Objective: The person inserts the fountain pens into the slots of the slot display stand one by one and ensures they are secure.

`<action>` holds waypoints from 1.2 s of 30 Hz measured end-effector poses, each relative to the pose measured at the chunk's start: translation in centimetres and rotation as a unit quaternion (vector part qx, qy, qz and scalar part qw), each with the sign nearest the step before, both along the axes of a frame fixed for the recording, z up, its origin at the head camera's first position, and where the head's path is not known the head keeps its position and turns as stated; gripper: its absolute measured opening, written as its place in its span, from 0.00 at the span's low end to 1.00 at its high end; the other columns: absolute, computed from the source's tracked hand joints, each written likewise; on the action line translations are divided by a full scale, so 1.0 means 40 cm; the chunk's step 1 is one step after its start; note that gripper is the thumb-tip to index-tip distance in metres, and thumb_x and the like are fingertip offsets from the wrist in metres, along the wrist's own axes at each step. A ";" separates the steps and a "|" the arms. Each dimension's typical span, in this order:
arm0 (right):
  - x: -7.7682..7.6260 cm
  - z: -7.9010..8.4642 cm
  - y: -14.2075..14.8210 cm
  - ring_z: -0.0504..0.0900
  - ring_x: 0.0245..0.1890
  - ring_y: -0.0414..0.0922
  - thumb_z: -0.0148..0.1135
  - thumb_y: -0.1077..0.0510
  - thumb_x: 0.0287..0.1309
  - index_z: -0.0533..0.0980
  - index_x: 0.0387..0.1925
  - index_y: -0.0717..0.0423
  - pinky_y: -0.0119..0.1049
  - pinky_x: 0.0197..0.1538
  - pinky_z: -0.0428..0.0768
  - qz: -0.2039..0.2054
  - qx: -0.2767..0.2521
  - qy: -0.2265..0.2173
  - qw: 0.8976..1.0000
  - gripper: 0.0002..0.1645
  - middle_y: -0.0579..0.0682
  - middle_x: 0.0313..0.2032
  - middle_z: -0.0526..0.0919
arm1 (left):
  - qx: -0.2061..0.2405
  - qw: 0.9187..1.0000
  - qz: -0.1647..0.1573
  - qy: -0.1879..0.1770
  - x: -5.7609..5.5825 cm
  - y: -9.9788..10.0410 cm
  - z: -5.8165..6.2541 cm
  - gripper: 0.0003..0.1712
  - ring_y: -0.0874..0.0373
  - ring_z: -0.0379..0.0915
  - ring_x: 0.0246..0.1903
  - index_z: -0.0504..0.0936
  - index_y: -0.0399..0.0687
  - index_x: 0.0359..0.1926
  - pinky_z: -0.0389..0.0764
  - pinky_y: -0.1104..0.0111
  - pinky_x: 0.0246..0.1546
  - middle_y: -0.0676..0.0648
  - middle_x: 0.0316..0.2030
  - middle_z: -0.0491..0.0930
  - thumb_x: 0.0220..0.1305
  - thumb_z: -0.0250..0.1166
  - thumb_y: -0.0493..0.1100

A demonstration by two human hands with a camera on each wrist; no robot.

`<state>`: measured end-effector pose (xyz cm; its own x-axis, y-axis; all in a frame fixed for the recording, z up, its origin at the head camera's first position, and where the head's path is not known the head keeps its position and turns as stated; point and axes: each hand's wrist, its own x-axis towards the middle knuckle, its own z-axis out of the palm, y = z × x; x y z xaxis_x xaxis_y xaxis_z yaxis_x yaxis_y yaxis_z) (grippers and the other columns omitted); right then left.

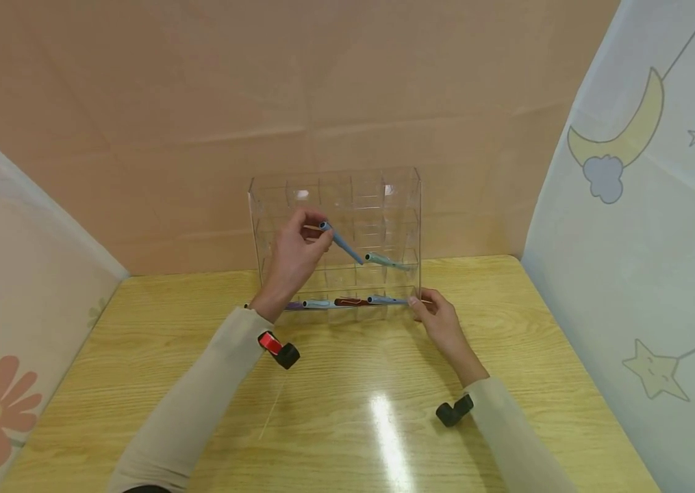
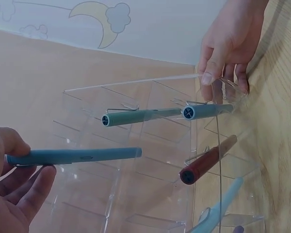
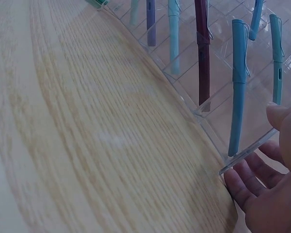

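Note:
Between thumb and fingers, my left hand (image 1: 299, 252) pinches a blue pen (image 2: 82, 155) by its capped end, in front of a clear acrylic pen rack (image 1: 419, 233). The pen slants down to the right in the head view. At the rack's lower right corner my right hand (image 1: 442, 327) grips the side panel, thumb on one face and fingers on the other, as the right wrist view shows. A green pen (image 1: 384, 260) sits in a row above the bottom one. Along the bottom row lie a second blue pen (image 3: 239, 87), a dark red pen (image 3: 202, 58), a light blue pen (image 3: 173, 39) and a purple pen (image 3: 151, 24).
The rack stands on a wood-grain table (image 1: 335, 383), close to the peach backdrop (image 1: 199, 103) behind it. Printed white panels (image 1: 649, 260) rise at the left and right sides. A glare streak lies on the table's front part.

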<state>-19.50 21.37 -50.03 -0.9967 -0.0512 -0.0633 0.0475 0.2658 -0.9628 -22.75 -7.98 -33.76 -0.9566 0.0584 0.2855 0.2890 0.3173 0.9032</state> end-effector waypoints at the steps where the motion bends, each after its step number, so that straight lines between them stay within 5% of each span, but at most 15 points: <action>1: 0.000 0.001 0.000 0.75 0.71 0.60 0.57 0.42 0.80 0.66 0.76 0.62 0.50 0.65 0.83 0.000 0.000 0.000 1.000 0.37 0.62 0.73 0.73 | -0.007 1.000 0.001 -0.005 0.000 0.000 -0.001 0.16 0.47 0.85 0.49 0.78 0.38 0.59 0.90 0.56 0.51 0.41 0.52 0.83 0.75 0.67 0.38; 13: -0.001 -0.002 0.000 0.77 0.70 0.61 0.57 0.40 0.80 0.67 0.75 0.62 0.45 0.63 0.84 0.001 0.012 -0.004 1.000 0.38 0.62 0.72 0.73 | -0.036 0.999 -0.011 -0.032 0.004 0.009 -0.021 0.14 0.50 0.82 0.50 0.78 0.43 0.58 0.87 0.60 0.50 0.44 0.53 0.83 0.75 0.65 0.39; 36: -0.001 -0.003 0.003 0.76 0.71 0.61 0.57 0.40 0.80 0.66 0.76 0.62 0.53 0.67 0.82 0.003 0.005 -0.004 1.000 0.38 0.63 0.72 0.72 | -0.066 0.996 -0.037 -0.036 0.003 0.029 -0.043 0.12 0.48 0.82 0.53 0.78 0.39 0.56 0.88 0.57 0.53 0.43 0.53 0.82 0.76 0.64 0.36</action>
<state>-19.53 21.50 -50.15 -0.9959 -0.0556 -0.0713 0.0532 0.2766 -0.9595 -22.63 -6.82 -35.48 -0.9659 0.1622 0.2020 0.2525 0.4149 0.8742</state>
